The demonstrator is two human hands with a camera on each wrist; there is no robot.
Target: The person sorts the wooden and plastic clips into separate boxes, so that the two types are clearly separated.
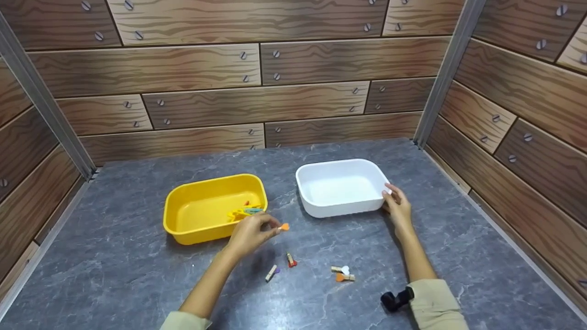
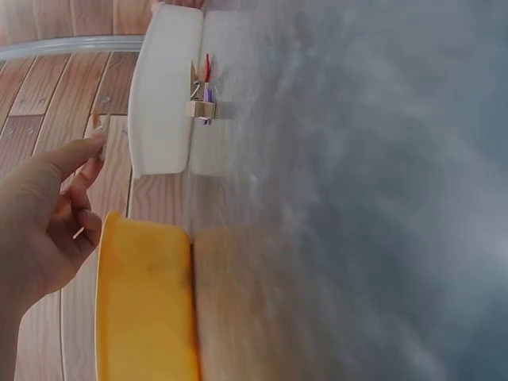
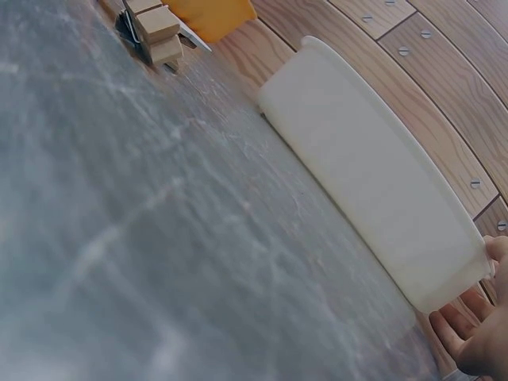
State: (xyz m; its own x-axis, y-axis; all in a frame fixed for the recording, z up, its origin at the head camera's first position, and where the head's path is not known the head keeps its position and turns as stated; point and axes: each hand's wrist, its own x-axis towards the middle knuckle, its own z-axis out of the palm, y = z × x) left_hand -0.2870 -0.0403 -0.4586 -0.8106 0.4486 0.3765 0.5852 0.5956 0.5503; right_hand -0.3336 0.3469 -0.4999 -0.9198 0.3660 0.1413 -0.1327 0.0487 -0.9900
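Observation:
Between thumb and forefinger, my left hand pinches a small clothespin with an orange heart, just off the front right corner of the yellow tub. In the left wrist view the left hand shows the pinched piece only partly. My right hand grips the right end of the white tub, thumb at the rim and fingers against the wall. Yellow and teal pieces lie inside the yellow tub. On the table are a purple clothespin, a red one, a white-heart one and an orange-heart one.
The grey marbled table carries both tubs side by side. Wood-patterned walls enclose the back and sides, with metal posts at the corners. A black device sits by the right sleeve.

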